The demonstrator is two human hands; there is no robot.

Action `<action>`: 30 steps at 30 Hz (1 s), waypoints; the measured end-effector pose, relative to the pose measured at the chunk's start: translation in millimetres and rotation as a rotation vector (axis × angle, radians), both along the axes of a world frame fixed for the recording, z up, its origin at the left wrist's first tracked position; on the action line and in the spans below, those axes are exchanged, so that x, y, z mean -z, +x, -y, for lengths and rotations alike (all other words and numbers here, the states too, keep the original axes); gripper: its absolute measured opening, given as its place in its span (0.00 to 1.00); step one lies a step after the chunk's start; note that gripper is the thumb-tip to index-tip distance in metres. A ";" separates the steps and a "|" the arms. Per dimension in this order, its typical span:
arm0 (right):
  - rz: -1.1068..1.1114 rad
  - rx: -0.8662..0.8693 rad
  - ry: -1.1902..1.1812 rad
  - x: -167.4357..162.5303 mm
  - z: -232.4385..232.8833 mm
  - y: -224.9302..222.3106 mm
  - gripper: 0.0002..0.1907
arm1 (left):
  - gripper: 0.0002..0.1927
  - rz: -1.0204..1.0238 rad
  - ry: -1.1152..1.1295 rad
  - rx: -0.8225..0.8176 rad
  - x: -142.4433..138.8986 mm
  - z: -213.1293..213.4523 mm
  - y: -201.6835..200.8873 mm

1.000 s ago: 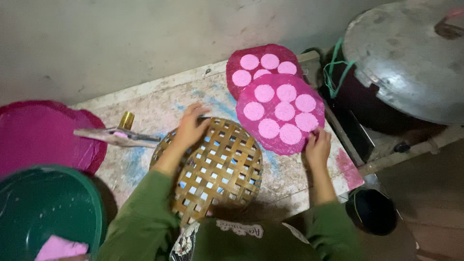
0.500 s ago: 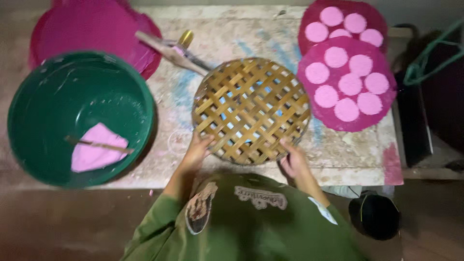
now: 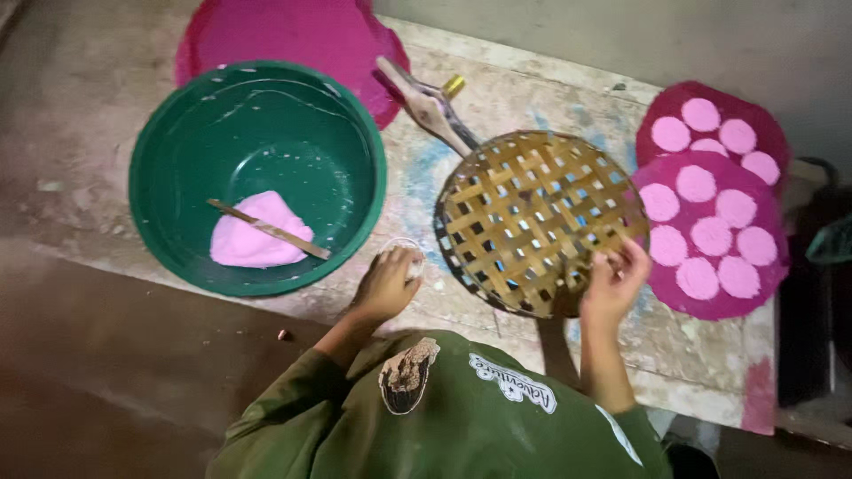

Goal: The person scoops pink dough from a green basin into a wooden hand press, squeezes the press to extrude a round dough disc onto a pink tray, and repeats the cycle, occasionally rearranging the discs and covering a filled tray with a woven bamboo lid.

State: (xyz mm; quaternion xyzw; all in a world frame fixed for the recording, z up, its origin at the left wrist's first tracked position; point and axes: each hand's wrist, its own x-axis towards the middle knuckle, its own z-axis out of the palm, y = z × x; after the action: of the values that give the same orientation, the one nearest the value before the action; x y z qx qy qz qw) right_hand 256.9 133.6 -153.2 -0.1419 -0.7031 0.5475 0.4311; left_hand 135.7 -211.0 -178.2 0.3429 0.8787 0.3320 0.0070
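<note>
Fingers point(image 3: 632, 259) of right hand point(image 3: 612, 282) pinched woven bamboo tray point(image 3: 541, 217) rim on table point(image 3: 692, 355) | left hand point(image 3: 389, 284) curled over small round cup point(image 3: 404, 253) | risk: tray could slide onto pink discs point(image 3: 714, 235)

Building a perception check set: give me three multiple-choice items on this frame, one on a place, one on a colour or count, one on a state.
1. Where is the pink dough lump?
A. In the green basin
B. On the woven bamboo tray
C. On a magenta mat

2. How many pale pink discs lie on the nearer magenta mat?
A. Three
B. Seven
C. Twelve

3. What is the right hand doing?
A. Holding the stick
B. Touching the woven tray's near rim
C. Resting in the basin

Answers:
1. A, the lump sits on the basin floor with the stick across it.
2. B, seven discs show on it.
3. B, its fingers meet the tray's edge; the left hand is by a small clear cup.
</note>
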 end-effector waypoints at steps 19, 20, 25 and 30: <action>0.856 -0.872 0.976 -85.3 278.3 -477.1 0.12 | 0.13 -0.098 0.259 -0.482 -104.0 223.7 -70.0; 0.873 -0.841 1.060 -88.6 284.5 -484.1 0.12 | 0.13 -0.050 0.201 -0.475 -97.1 225.5 -73.4; 0.869 -0.766 1.288 -95.5 295.3 -497.8 0.12 | 0.12 0.058 0.066 -0.518 -70.2 230.0 -82.7; 0.522 -0.611 1.191 -101.6 300.8 -515.5 0.12 | 0.08 0.143 0.096 -0.556 -72.3 230.3 -84.1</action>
State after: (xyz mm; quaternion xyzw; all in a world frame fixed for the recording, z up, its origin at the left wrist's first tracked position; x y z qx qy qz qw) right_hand -258.6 -167.2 -51.6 0.1942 -0.9708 0.1154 0.0804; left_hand 51.5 -441.3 -105.9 0.0647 0.9195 0.3857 -0.0387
